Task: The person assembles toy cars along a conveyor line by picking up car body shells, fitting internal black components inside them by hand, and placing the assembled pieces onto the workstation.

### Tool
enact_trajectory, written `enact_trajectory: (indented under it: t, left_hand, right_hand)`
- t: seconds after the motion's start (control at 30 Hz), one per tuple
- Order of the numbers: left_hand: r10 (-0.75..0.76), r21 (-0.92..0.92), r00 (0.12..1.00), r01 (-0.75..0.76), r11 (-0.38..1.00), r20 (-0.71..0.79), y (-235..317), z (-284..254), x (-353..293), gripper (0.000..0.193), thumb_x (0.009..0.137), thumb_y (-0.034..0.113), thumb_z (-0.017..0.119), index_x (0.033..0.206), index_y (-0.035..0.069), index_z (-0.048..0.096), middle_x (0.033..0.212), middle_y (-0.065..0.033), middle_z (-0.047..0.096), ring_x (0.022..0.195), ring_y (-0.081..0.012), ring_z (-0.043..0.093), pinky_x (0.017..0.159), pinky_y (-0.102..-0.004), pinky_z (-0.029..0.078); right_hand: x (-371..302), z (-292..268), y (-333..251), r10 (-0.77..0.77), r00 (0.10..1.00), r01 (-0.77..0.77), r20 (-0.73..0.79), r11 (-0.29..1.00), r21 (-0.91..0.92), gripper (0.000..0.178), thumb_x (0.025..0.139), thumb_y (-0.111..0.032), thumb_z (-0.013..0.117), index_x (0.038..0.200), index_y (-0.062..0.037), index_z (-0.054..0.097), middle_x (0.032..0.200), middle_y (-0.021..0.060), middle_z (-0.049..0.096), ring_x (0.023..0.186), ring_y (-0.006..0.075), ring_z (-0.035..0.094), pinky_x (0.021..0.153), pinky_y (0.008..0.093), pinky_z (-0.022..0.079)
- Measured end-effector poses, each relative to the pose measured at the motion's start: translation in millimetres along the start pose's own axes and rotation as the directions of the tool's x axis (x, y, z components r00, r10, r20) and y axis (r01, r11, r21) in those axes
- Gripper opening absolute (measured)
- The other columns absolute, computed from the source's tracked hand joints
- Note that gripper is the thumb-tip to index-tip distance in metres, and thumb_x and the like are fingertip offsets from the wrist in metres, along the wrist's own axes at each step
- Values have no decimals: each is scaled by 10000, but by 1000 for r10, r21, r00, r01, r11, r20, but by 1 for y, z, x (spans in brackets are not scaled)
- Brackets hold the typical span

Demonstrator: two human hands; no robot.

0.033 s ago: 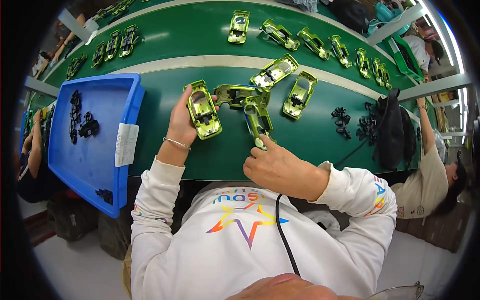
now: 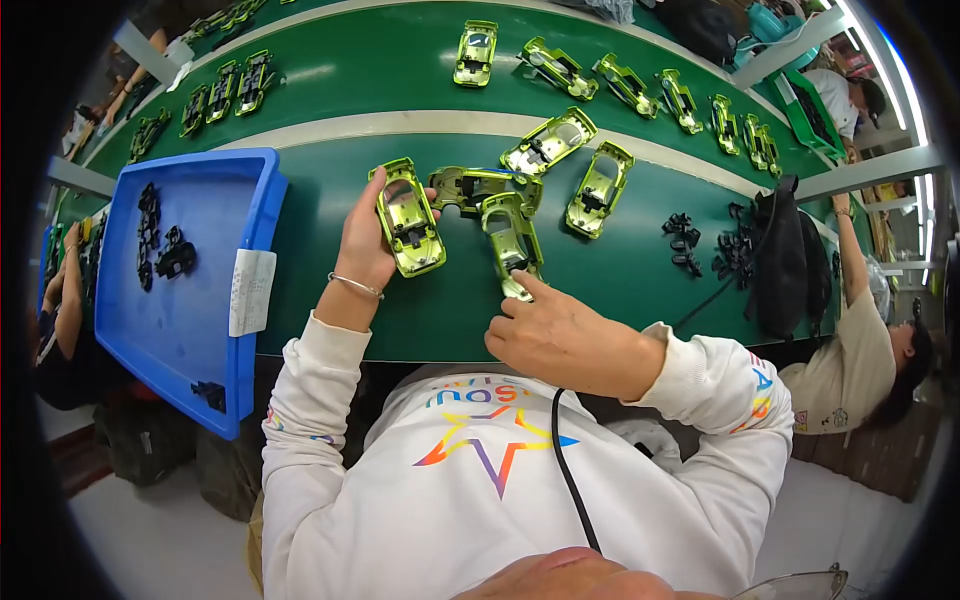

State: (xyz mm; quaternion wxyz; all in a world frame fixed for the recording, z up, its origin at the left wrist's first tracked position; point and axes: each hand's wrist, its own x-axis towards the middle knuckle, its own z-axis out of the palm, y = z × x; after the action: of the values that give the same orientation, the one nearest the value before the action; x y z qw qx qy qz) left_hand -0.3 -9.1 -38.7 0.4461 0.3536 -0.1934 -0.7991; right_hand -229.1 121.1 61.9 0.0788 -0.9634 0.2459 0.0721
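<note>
My left hand holds a shiny green toy car shell just above the green table, its underside up. My right hand pinches the near end of a second green car shell with index finger and thumb; this shell lies on the table. Three more green shells lie just beyond: one between the two held shells, one farther back, one to the right.
A blue tray with small black parts stands at my left. Loose black parts and a black bag lie at the right. Several green cars line the far belt. Other people sit at the right and left.
</note>
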Motion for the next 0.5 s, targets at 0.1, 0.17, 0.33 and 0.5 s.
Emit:
enact_trajectory:
  t: [0.1,0.17,0.33,0.5]
  left_hand:
    - [-20,45,998,18,999,59,-8,15,13,365,1025,396,488,1133,52,545,1004,-208,680,840,-315,690,738,-410,577]
    - [-79,22,996,79,997,45,-14,23,21,395,1023,412,484,1158,51,569,1038,-197,682,857,-300,692,759,-393,585]
    - [2,23,999,-2,1000,43,-6,23,35,449,1037,424,437,1239,49,577,1029,-176,675,838,-294,689,733,-404,584]
    - [-17,-38,999,19,999,51,22,-5,9,435,1037,407,434,1238,51,583,995,-158,677,794,-270,696,660,-362,595]
  right_hand:
    - [-9,-11,14,82,983,-45,-164,974,220,190,818,-87,632,1005,-60,648,887,45,617,939,231,621,1045,429,436]
    - [-27,-12,31,265,932,-168,-249,921,352,265,789,-42,680,1051,-78,659,1002,78,667,934,273,640,957,407,491]
    - [-97,8,61,747,523,-559,-410,664,497,122,842,-54,681,964,-54,685,876,94,661,823,306,631,711,389,502]
    - [-120,25,66,844,411,-589,-343,533,607,84,851,-31,676,931,-4,675,872,116,664,825,314,638,721,366,495]
